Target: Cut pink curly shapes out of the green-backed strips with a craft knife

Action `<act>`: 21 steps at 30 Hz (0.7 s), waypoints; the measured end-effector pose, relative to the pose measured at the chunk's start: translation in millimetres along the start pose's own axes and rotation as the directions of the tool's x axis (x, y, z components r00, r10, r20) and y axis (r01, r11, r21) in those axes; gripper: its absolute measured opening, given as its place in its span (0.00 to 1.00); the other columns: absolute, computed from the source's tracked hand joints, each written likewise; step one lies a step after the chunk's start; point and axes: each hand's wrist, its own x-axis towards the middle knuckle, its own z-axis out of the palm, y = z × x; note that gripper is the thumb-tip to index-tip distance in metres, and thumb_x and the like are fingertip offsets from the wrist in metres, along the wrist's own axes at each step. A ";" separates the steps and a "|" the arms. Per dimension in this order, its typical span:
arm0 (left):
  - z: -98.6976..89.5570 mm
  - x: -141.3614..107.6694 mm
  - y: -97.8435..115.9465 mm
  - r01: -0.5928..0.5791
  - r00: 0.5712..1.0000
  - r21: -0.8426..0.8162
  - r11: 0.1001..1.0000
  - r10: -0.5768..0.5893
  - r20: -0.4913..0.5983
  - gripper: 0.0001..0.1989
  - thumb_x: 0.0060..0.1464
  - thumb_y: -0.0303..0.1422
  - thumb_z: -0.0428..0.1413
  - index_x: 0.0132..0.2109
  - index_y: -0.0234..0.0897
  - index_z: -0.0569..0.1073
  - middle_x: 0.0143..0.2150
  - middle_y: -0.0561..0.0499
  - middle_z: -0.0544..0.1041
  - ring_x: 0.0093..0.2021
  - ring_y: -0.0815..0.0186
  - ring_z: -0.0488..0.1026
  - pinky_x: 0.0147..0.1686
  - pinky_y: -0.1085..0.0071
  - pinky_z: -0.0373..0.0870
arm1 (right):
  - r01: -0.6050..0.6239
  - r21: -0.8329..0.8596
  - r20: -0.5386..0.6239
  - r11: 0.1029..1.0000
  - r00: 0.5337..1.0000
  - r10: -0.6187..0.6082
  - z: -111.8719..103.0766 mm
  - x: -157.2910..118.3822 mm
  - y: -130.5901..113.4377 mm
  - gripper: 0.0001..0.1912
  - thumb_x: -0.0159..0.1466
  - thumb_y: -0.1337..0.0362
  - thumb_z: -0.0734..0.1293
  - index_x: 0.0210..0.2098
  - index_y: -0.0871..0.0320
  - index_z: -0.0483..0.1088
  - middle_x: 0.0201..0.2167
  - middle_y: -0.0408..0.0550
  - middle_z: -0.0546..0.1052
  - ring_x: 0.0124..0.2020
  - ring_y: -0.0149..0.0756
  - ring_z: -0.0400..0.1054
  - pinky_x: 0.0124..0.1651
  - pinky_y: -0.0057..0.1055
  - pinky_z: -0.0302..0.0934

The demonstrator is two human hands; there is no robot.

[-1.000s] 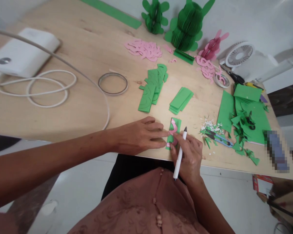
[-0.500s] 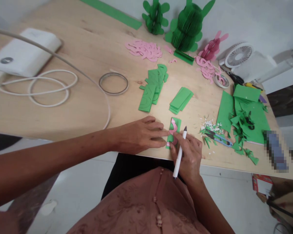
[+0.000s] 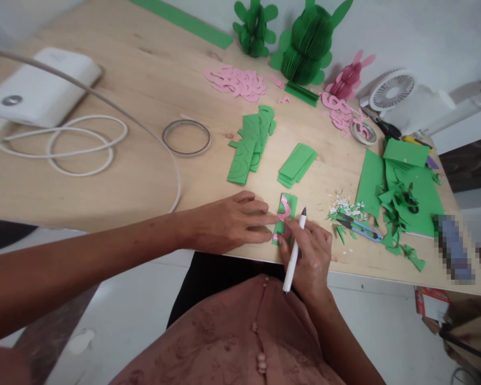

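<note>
A small green paper strip (image 3: 293, 203) lies near the table's front edge with a curved pink paper cutout (image 3: 286, 206) on top. My left hand (image 3: 234, 222) rests flat from the left, its fingers stretched out and fingertips touching the cutout and the strip's left side. My right hand (image 3: 316, 254) holds a white pen (image 3: 293, 259), its dark tip pointing up and away from the paper. Thumb and a fingertip of that hand press on the strip and cutout, covering part of them. Just beyond lies a stack of green paper pieces (image 3: 297, 163).
Green strips with drawn curves (image 3: 242, 160) and a tape roll (image 3: 186, 137) lie left of the stack. Blue-handled snips (image 3: 363, 229) sit among scraps at right. Pink cutouts (image 3: 236, 83), paper figures (image 3: 307, 45) and a fan (image 3: 392, 91) are behind. A white power bank (image 3: 44, 85) with cable stands far left.
Hardly anything differs. The pen's lower end has shifted very slightly to the left; both hands stay in place on the strip and cutout.
</note>
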 end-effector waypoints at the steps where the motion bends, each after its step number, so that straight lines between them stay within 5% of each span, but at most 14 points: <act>1: -0.2 0.0 -0.1 -0.001 1.000 0.000 1.000 0.001 0.000 0.14 0.60 0.26 0.49 0.50 0.42 0.72 0.67 0.50 0.63 0.55 0.59 0.67 0.51 0.58 0.61 | 0.000 -0.004 -0.002 1.000 1.000 0.000 0.0 0.1 -0.3 0.13 0.66 0.66 0.66 0.50 0.56 0.71 0.36 0.47 0.81 0.45 0.41 0.72 0.49 0.38 0.57; 21: 1.3 0.3 0.1 0.008 0.999 -0.010 1.000 -0.009 -0.050 0.17 0.58 0.25 0.51 0.52 0.46 0.73 0.66 0.50 0.65 0.55 0.60 0.67 0.50 0.60 0.61 | -0.001 -0.016 0.016 1.000 1.000 0.001 -0.8 -0.5 -0.2 0.12 0.66 0.65 0.66 0.50 0.56 0.70 0.38 0.48 0.81 0.45 0.41 0.71 0.48 0.38 0.56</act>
